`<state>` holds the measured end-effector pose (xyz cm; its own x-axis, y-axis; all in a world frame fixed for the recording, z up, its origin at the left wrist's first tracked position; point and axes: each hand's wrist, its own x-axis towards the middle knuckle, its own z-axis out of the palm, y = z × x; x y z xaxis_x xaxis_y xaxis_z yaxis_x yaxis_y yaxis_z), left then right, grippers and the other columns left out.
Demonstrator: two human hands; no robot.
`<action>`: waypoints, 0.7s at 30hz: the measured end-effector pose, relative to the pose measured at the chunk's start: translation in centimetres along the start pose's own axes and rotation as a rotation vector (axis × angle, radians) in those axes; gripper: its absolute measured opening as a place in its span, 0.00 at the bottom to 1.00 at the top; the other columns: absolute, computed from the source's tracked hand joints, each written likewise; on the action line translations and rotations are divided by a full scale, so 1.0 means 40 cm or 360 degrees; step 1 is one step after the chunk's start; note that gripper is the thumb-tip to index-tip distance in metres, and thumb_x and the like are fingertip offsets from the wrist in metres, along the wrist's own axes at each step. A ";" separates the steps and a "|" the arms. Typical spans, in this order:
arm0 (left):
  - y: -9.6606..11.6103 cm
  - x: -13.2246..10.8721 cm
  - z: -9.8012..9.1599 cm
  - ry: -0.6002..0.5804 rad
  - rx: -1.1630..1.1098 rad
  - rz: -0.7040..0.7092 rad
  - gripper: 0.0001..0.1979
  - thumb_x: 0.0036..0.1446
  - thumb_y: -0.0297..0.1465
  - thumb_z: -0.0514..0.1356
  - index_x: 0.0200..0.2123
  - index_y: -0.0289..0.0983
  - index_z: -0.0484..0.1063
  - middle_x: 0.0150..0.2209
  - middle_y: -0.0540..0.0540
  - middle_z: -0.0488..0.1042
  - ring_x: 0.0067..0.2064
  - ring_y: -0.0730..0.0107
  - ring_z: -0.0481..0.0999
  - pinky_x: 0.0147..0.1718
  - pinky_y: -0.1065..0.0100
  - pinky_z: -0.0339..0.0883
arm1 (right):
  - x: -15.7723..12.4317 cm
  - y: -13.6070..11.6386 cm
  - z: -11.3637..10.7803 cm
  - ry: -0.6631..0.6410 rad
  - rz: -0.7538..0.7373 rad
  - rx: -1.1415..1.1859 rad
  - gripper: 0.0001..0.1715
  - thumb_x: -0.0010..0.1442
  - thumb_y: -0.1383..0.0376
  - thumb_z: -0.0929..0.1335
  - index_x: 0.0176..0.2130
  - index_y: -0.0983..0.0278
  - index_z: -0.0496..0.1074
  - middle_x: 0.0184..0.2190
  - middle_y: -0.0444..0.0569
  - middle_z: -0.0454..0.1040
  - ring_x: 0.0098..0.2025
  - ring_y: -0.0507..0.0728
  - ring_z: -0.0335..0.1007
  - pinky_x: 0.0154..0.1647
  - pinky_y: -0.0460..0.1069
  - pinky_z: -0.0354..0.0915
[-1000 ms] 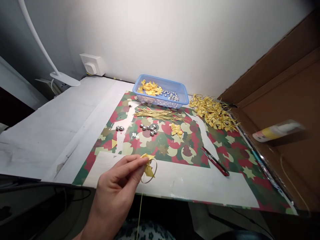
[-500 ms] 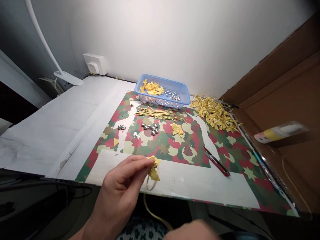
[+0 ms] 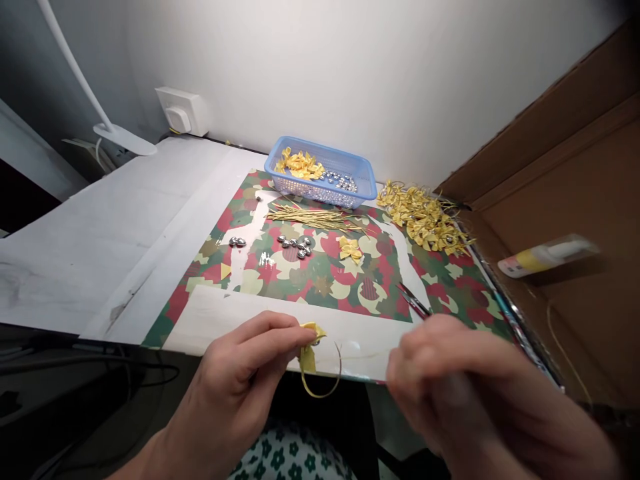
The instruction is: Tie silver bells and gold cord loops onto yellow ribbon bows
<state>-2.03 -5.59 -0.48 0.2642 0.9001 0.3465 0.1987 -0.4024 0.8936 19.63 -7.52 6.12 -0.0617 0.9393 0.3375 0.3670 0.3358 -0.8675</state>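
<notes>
My left hand (image 3: 240, 383) pinches a small yellow ribbon bow (image 3: 310, 343) at the table's near edge, with a gold string loop (image 3: 325, 383) hanging from it. My right hand (image 3: 465, 387) hovers at the lower right, blurred by motion, its fingers not readable. Red-handled scissors (image 3: 413, 301) lie just beyond it, partly hidden by it. On the patterned mat (image 3: 320, 273) lie several silver beads (image 3: 297, 245), one loose yellow bow (image 3: 350, 248) and a bundle of gold strings (image 3: 313, 220).
A blue basket (image 3: 323, 177) with yellow bows and silver beads stands at the back. A heap of finished bows (image 3: 425, 217) lies right of it. A glue bottle (image 3: 545, 257) rests on the cardboard at right. A lamp base (image 3: 125, 140) and wall socket (image 3: 180, 111) sit at back left.
My right hand has come up into view from below at the lower right. My left hand with the bow has shifted slightly toward me and the string loop has swung lower.
</notes>
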 end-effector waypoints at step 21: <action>-0.001 -0.047 0.050 -0.0250 -0.0048 -0.0170 0.15 0.69 0.21 0.53 0.50 0.47 0.66 0.40 0.54 0.76 0.37 0.74 0.79 0.36 0.74 0.74 | -0.070 0.096 0.074 -0.0397 -0.0301 -0.0300 0.12 0.67 0.77 0.63 0.41 0.64 0.74 0.37 0.49 0.73 0.34 0.51 0.73 0.33 0.45 0.70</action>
<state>-0.64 -7.59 -1.72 0.3878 0.8993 0.2024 0.2059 -0.2986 0.9319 18.48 -8.66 0.76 -0.3608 0.8577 0.3662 0.4906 0.5085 -0.7077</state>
